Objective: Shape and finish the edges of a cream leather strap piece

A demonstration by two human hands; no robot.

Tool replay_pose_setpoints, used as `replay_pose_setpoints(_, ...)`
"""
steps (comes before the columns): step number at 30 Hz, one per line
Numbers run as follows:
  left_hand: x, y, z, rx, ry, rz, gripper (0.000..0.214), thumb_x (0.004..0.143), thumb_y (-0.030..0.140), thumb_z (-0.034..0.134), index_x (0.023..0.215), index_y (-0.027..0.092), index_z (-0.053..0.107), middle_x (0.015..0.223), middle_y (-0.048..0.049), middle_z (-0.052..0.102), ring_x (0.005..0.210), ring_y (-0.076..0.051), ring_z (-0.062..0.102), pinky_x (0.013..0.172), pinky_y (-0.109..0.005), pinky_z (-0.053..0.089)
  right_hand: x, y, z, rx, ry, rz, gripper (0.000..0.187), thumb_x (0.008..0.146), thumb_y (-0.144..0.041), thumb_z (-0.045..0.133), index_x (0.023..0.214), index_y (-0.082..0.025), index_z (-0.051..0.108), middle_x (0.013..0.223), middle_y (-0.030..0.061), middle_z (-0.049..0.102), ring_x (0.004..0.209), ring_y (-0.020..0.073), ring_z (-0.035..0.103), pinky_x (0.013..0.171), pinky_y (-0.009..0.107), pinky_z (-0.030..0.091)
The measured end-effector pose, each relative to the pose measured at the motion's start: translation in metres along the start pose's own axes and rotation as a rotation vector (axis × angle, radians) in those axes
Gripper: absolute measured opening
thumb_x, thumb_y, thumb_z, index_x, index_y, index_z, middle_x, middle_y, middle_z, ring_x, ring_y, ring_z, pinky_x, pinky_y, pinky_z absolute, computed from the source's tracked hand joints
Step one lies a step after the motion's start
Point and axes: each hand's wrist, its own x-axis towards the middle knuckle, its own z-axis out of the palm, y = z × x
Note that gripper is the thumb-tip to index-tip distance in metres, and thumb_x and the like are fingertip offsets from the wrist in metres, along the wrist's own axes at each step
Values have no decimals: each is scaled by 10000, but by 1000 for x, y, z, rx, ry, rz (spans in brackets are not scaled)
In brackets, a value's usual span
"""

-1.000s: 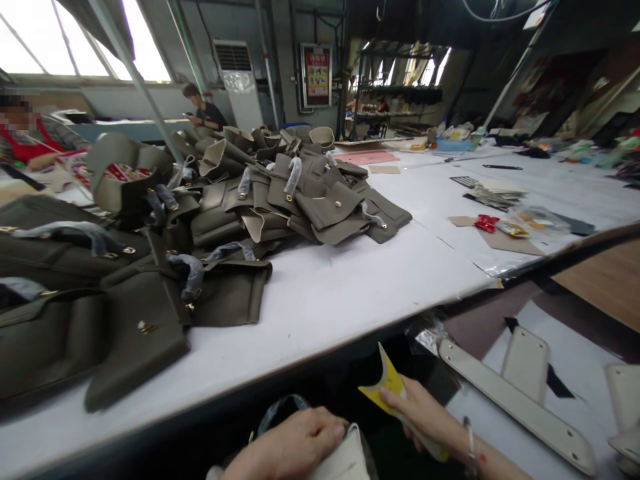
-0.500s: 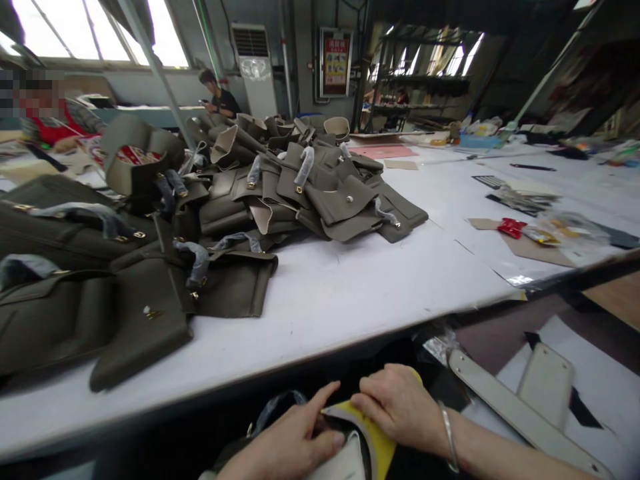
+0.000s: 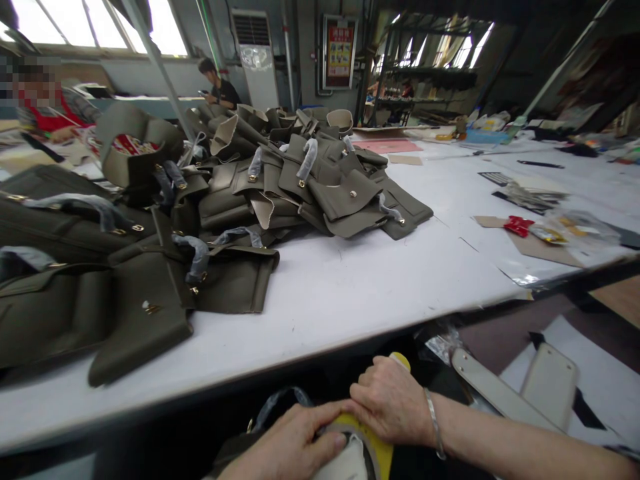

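Scraper [image 3: 373,448]: I see it low at the frame's bottom edge, below the table [image 3: 350,293], laid against a pale panel [image 3: 345,463].
Right hand [image 3: 393,403]: clenched round its handle, for pressing, I judge.
Left hand [image 3: 295,447]: fingers flat, pinning panel and scraper edge.
Bags [image 3: 225,193]: heaped on the table, well apart.

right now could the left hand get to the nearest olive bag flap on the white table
Probably yes. The left hand rests on a cream piece below the table edge, and the olive flap lies up and to its left near that edge, with only bare white table nearby. It would have to let go first.
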Motion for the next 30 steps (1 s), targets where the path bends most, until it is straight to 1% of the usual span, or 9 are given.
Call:
replay_pose_setpoints(2, 0, 0, 0, -6, -9, 22, 408, 962, 352, 482, 1350, 437, 574, 1113, 56, 735, 950, -183, 645, 881, -257, 418, 0, -3, -1, -10, -15, -2, 449, 1038, -416, 329, 709, -220, 562, 650, 7, 685, 546, 161, 557, 574, 383, 122)
replay_pose_setpoints(5, 0, 1, 1, 21, -13, 37, 354, 981, 394, 457, 1296, 395, 619, 1151, 48, 733, 1010, -199, 659, 906, -270, 419, -3, -8, 0, -32, -25, 12, 434, 1042, -390, 324, 728, -223, 573, 660, 17, 691, 549, 180, 578, 576, 388, 114)
replay_pose_setpoints(10, -3, 0, 5, 37, 36, 67, 338, 995, 403, 438, 1246, 338, 654, 1151, 18, 740, 997, -196, 683, 820, -241, 458, -8, -16, 6, -45, -53, 80, 446, 1057, -376, 274, 781, -222, 589, 680, 37, 704, 561, 203, 610, 577, 391, 109)
replay_pose_setpoints(14, -4, -2, 9, 46, 54, 100, 365, 999, 428, 424, 1244, 301, 663, 1187, -20, 732, 1028, -215, 683, 883, -256, 464, -13, -24, 10, -27, -78, 121, 456, 1065, -356, 250, 810, -219, 602, 706, 37, 716, 583, 207, 636, 569, 389, 99)
replay_pose_setpoints(18, -6, -3, 14, 49, 59, 119, 407, 998, 489, 401, 1171, 280, 704, 1118, -36, 750, 1003, -229, 687, 885, -268, 464, -19, -36, 12, -23, -88, 190, 472, 1067, -356, 239, 811, -224, 613, 688, 37, 712, 569, 214, 640, 563, 389, 85)
replay_pose_setpoints(22, -9, -5, 16, 13, 64, 140, 405, 982, 510, 423, 1151, 284, 714, 1066, -17, 755, 948, -216, 673, 863, -261, 454, -26, -51, 14, -30, -77, 287, 470, 1066, -356, 239, 804, -236, 610, 692, 36, 719, 577, 231, 653, 562, 387, 82)
replay_pose_setpoints(24, -9, -6, 15, -39, 31, 145, 420, 981, 513, 412, 1129, 280, 728, 1042, 0, 752, 917, -200, 651, 855, -257, 444, -30, -60, 15, -37, -66, 320, 474, 1068, -349, 232, 808, -237, 613, 694, 35, 720, 576, 236, 657, 562, 386, 82)
replay_pose_setpoints(28, -1, -10, 10, -128, -28, 86, 536, 984, 514, 340, 1045, 203, 772, 924, -6, 741, 817, -183, 597, 792, -272, 439, -41, -72, 17, -53, -52, 338, 515, 1070, -356, 195, 825, -232, 631, 667, 49, 710, 562, 239, 650, 563, 385, 93)
replay_pose_setpoints(30, 5, -11, 8, -137, -14, 49, 488, 940, 484, 422, 1000, 167, 789, 860, -18, 731, 750, -176, 565, 728, -274, 431, -49, -72, 19, -31, -62, 351, 541, 1067, -381, 182, 827, -225, 640, 673, 67, 708, 571, 236, 637, 569, 383, 107)
